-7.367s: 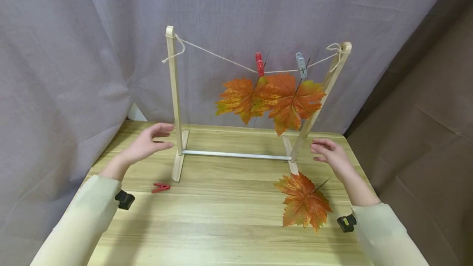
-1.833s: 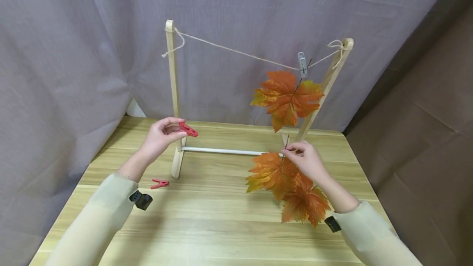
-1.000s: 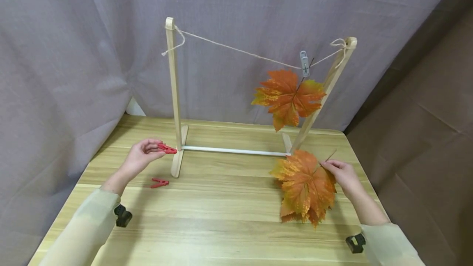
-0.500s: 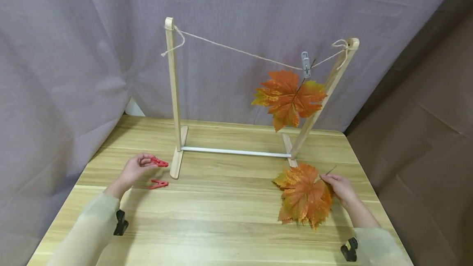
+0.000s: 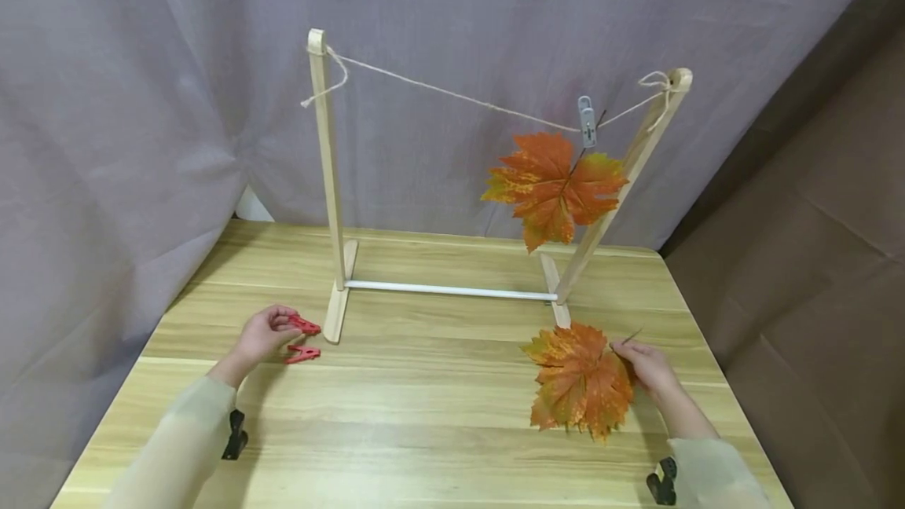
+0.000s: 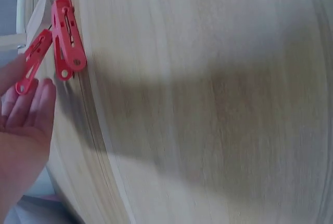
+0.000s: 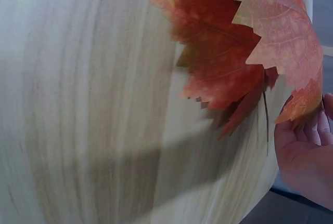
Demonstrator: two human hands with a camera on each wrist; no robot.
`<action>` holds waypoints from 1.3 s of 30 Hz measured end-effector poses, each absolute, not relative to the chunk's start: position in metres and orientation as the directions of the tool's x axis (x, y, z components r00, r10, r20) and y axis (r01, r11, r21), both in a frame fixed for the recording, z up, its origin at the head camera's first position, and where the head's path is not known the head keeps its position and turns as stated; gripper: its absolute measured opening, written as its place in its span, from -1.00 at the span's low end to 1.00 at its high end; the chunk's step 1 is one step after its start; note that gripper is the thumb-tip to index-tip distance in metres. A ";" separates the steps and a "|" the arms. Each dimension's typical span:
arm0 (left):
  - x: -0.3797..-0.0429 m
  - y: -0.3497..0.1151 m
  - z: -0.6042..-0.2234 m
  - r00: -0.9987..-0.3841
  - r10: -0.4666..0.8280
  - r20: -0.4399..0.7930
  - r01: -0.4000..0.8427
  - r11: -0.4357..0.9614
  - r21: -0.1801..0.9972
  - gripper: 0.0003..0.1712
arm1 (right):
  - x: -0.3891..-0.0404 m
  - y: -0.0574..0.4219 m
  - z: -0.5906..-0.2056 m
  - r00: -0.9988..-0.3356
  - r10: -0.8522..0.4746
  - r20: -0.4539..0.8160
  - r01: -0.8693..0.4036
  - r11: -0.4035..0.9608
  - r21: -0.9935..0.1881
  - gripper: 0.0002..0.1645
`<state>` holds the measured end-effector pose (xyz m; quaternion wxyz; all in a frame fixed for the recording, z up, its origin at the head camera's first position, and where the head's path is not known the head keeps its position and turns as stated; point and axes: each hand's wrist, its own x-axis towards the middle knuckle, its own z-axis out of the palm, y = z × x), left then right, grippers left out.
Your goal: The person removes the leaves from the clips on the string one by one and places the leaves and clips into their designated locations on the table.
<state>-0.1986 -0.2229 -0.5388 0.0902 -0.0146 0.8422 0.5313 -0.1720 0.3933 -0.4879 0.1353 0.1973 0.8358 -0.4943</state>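
In the head view my left hand [image 5: 260, 336] pinches a red clothespin [image 5: 305, 324] low over the table, just behind a second red clothespin [image 5: 304, 354] that lies there. The left wrist view shows the pinched clothespin [image 6: 36, 57] between thumb and fingers, beside the lying one [image 6: 67, 39]. By its stem, my right hand [image 5: 652, 368] holds an orange artificial maple leaf [image 5: 585, 371]. Beneath it another maple leaf [image 7: 218, 52] rests on the table, mostly covered in the head view. A third maple leaf [image 5: 558, 191] hangs from the string under a grey clothespin [image 5: 588, 128].
A wooden stand rises at the back, with a left post [image 5: 327, 171], a right post [image 5: 636, 159] and a white crossbar [image 5: 452, 290]. The string [image 5: 452, 93] sags between the posts. Grey curtains [image 5: 424, 6] enclose the wooden table [image 5: 396, 430].
The red clothespin and its leaf have come off the string, one into each hand. Since then both hands have lowered: the clothespin to the other clothespin, the leaf over the table's leaf.
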 end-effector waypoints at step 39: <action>-0.218 -0.208 -0.451 -0.987 0.159 0.017 0.102 0.541 0.835 -0.45 | -0.176 0.403 -0.432 -0.957 0.130 -0.260 0.291 0.423 -0.858 -0.56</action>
